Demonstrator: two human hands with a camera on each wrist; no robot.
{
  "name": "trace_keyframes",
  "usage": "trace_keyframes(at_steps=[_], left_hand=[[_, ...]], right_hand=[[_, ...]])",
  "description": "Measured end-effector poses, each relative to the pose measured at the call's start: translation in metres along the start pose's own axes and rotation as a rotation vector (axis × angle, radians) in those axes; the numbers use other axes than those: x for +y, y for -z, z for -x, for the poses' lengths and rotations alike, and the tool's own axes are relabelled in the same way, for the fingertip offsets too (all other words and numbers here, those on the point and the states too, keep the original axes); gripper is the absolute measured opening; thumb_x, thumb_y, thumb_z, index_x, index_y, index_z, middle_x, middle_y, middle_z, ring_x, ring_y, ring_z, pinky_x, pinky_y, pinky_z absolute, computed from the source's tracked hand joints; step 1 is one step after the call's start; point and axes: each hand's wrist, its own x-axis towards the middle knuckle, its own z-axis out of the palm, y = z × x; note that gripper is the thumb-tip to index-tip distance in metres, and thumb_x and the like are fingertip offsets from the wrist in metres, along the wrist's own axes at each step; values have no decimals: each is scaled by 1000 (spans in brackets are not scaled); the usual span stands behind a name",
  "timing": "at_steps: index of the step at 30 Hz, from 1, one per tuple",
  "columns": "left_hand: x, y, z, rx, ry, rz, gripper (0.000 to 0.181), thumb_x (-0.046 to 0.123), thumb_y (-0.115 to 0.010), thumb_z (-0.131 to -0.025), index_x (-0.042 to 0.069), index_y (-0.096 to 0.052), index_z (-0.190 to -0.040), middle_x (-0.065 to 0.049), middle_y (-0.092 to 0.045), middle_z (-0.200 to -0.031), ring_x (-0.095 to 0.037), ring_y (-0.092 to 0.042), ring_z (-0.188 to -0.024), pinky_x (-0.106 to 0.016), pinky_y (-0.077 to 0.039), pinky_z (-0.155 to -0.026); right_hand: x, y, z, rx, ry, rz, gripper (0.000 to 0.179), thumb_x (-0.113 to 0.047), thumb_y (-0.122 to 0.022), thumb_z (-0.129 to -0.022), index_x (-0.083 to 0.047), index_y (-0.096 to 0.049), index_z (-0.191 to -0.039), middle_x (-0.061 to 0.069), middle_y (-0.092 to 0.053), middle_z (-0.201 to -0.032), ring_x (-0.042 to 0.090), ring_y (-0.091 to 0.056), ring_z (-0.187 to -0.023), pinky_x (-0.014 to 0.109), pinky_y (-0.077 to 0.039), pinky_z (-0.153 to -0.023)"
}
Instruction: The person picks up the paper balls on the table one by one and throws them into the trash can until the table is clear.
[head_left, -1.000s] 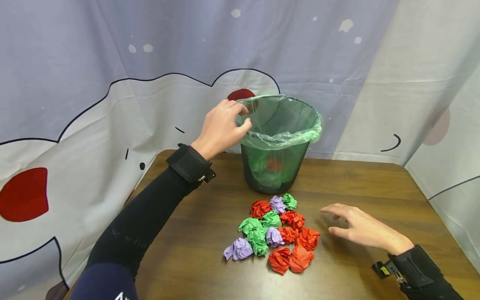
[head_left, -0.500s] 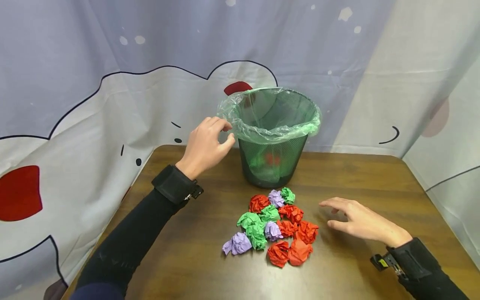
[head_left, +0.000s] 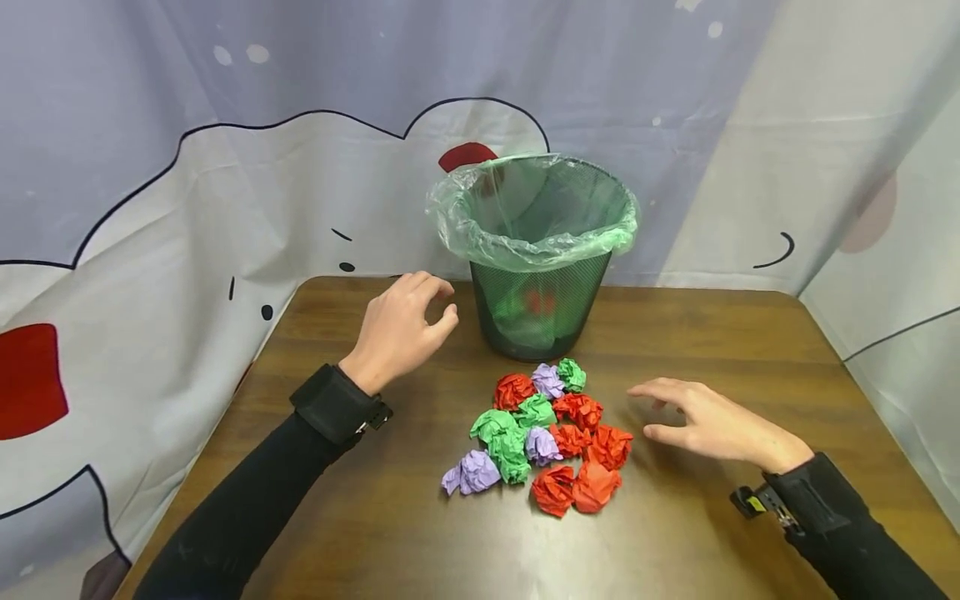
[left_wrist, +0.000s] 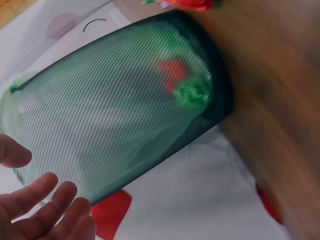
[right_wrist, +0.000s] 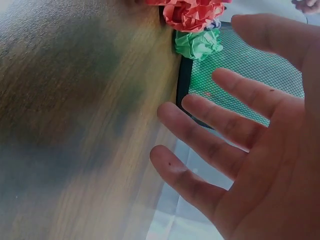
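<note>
Several crumpled paper balls lie in a cluster on the table: red ones (head_left: 553, 490), green ones (head_left: 508, 454) and purple ones (head_left: 478, 472). Behind them stands a mesh wastebasket (head_left: 517, 312) with a translucent green liner bag (head_left: 517, 254) folded over its rim. Red and green paper shows through the mesh in the left wrist view. My left hand (head_left: 401, 329), fingers loosely bent and holding nothing, is left of the basket, apart from it. To the right of the paper balls hovers my right hand (head_left: 708, 421), relaxed, its palm bare in the right wrist view.
The wooden table (head_left: 360, 533) reaches back to a patterned cloth curtain (head_left: 315, 192) close behind the basket. More cloth hangs along the right side. Both wrists wear black straps (head_left: 337, 404) with small cameras.
My left hand has let go of the liner's left edge and come down toward the table. The liner now flares out on that side. The view has tilted slightly; my right hand stays beside the paper.
</note>
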Motion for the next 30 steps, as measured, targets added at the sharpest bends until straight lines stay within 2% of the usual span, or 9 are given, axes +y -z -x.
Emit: trace_keyframes(at_steps=[6, 16, 23, 30], left_hand=[[-2, -9, 15, -25, 4, -4, 19, 26, -61, -91, 15, -69, -104, -1, -67, -101, -21, -61, -91, -40, -51, -67], [0, -24, 30, -71, 3, -1, 18, 27, -61, -92, 15, -69, -103, 1, -68, -100, -19, -63, -92, -39, -53, -68], [-1, -31, 37, -93, 24, 12, 18, 28, -61, -92, 15, -70, -102, 1, -68, -99, -16, -61, -86, -36, -51, -64], [-1, -37, 44, -92, 30, 22, 17, 27, -62, -92, 15, -71, -100, 1, -68, -98, -17, -61, -86, -36, -51, -64]], right_hand=[[-3, 2, -6, -19, 30, -28, 54, -38, -72, -92, -15, -59, -139, 1, -64, -134, 20, -66, -105, 45, -55, -86], [-5, -10, -6, -23, 98, -90, 56, -47, -73, -89, -16, -62, -135, -1, -66, -130, 16, -66, -104, 39, -55, -86], [-11, -19, -11, -26, 183, 6, 50, -49, -73, -88, -26, -67, -132, -8, -66, -129, 14, -63, -118, 43, -52, -96], [-16, -24, -12, -52, 142, 68, 47, -45, -75, -87, -28, -68, -131, -5, -68, -127, 16, -64, -116, 45, -52, -96]])
